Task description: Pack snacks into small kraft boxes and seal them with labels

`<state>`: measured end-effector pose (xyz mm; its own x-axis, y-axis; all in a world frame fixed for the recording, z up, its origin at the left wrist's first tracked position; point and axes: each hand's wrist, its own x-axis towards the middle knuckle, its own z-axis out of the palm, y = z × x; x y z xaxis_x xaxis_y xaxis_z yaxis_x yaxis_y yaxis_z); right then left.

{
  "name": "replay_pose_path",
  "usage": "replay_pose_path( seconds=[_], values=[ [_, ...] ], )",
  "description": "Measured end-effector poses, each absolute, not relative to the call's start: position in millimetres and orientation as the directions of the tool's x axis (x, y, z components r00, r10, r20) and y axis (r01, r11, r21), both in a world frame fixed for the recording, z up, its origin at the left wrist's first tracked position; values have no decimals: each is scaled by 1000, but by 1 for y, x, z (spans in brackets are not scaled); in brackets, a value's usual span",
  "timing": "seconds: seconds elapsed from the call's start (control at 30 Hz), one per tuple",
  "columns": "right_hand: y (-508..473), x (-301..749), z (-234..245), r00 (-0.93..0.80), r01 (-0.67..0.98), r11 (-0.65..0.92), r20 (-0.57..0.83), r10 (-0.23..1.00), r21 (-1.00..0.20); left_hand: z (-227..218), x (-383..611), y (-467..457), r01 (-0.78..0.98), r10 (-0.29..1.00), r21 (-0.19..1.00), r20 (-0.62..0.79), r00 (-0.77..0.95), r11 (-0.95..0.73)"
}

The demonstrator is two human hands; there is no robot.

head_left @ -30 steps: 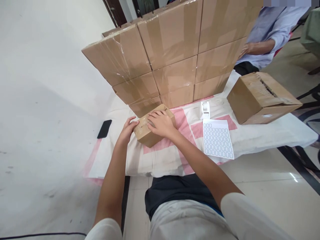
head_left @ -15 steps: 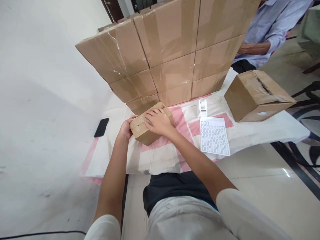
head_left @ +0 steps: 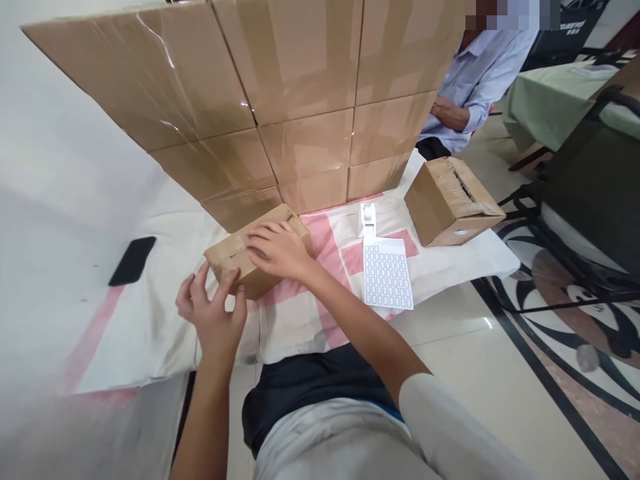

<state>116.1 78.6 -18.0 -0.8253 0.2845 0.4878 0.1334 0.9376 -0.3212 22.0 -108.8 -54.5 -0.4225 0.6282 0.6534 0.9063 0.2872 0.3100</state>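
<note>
A small brown cardboard box (head_left: 235, 257) lies on the white and pink cloth (head_left: 160, 320) in front of me. My right hand (head_left: 277, 248) rests flat on top of the box, fingers stretched out. My left hand (head_left: 213, 313) hovers just off the box's near left corner, fingers apart and holding nothing. Right of the box lie a white sheet of small blue-edged labels (head_left: 387, 275) and a white tape dispenser (head_left: 367, 219).
A wall of stacked taped cartons (head_left: 280, 87) stands right behind the box. Another brown box (head_left: 447, 200) sits at the right end of the cloth. A black phone (head_left: 133, 260) lies to the left. A person in a light shirt (head_left: 475, 80) sits behind, at the right.
My left hand has let go of the box's left end and drawn back toward me, opening. My right hand stays on top. The view has swung to the right.
</note>
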Motion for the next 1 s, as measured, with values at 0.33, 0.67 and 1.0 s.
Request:
replay_pose_path(
  seconds=[0.33,0.67,1.0],
  values=[
    [119,333,-70,-532,709,590,258,807,-386,-93,104,7,813,773,268,555,308,-517],
    [131,347,-112,-542,786,552,121,832,-278,-121,107,79,719,828,496,525,198,-486],
    [113,311,-116,-456,855,467,102,884,-228,-121,95,78,713,871,559,470,147,-422]
  ],
)
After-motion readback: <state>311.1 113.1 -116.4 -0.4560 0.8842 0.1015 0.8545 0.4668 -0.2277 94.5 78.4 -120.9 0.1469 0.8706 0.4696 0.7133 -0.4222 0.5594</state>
